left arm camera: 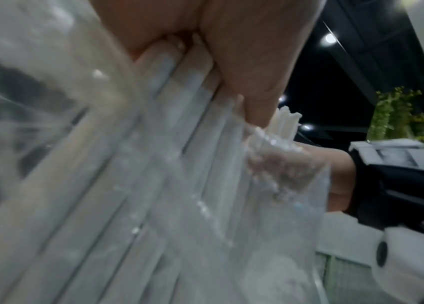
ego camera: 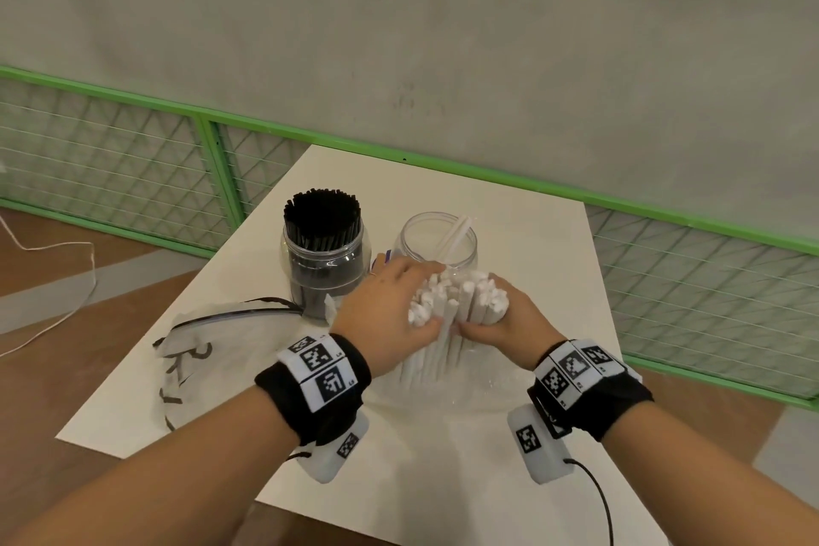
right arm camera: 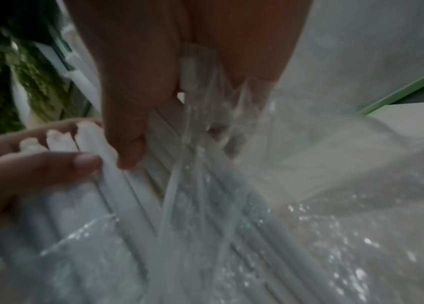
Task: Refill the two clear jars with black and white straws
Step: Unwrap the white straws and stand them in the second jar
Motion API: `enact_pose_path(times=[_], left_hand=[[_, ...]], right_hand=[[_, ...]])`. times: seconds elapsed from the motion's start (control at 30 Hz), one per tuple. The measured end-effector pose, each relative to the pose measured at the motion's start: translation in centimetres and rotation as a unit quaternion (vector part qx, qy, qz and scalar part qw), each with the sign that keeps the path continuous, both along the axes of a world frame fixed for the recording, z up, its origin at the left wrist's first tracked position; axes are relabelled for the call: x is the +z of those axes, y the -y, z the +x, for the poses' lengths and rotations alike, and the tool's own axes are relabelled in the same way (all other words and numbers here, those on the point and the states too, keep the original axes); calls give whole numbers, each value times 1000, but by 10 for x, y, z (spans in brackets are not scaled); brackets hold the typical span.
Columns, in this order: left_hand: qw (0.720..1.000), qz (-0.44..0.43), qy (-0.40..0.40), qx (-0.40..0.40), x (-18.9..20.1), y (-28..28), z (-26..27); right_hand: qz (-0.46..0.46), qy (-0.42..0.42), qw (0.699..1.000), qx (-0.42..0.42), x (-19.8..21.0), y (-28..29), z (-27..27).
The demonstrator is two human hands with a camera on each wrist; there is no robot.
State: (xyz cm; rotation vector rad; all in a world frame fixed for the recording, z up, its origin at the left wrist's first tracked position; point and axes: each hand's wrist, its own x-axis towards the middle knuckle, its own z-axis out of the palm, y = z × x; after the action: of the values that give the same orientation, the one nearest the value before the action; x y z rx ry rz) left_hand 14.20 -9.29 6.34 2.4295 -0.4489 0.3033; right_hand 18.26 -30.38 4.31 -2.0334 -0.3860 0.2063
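Both wrists, nearest the head camera, wear black bands with white squares of black-and-white code markers; their small lettering is too fine to read. Beyond them the left hand and the right hand curl round a bundle of white straws from either side, fingers clamped on it, thumbs meeting at the near side. This bundle stands nearly upright at the middle of the table, its long axis vertical and leaning slightly away from the person, the wrapped tips pointing up. Its lower part sits inside a crinkled clear plastic bag, which the right hand's fingers also pinch in the right wrist view. Just behind the hands, toward the table's far edge, stands a clear jar holding only a few white straws that lean to the right. To its left, close beside it, a second clear jar is packed with black straws standing upright. Near the table's left edge lies a pale drawstring pouch with dark handwritten marks I cannot read. Green-framed wire mesh panels run behind the table.
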Motion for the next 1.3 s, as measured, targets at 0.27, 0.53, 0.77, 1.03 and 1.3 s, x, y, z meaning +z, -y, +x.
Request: enact_pose_path(times=[0.27, 0.53, 0.77, 1.03, 1.3], left_hand=[[996, 79, -33, 34, 3, -15, 2], [972, 225, -20, -63, 8, 15, 11], [988, 153, 32, 19, 3, 7, 19], [975, 221, 6, -8, 11, 17, 17], [981, 194, 6, 7, 3, 17, 20]], right_hand=[[-15, -17, 999, -38, -23, 2, -5], [17, -36, 999, -28, -25, -4, -6], [70, -20, 996, -56, -13, 12, 2], [69, -38, 996, -33, -13, 0, 3], [4, 64, 996, -70, 9, 2, -7]])
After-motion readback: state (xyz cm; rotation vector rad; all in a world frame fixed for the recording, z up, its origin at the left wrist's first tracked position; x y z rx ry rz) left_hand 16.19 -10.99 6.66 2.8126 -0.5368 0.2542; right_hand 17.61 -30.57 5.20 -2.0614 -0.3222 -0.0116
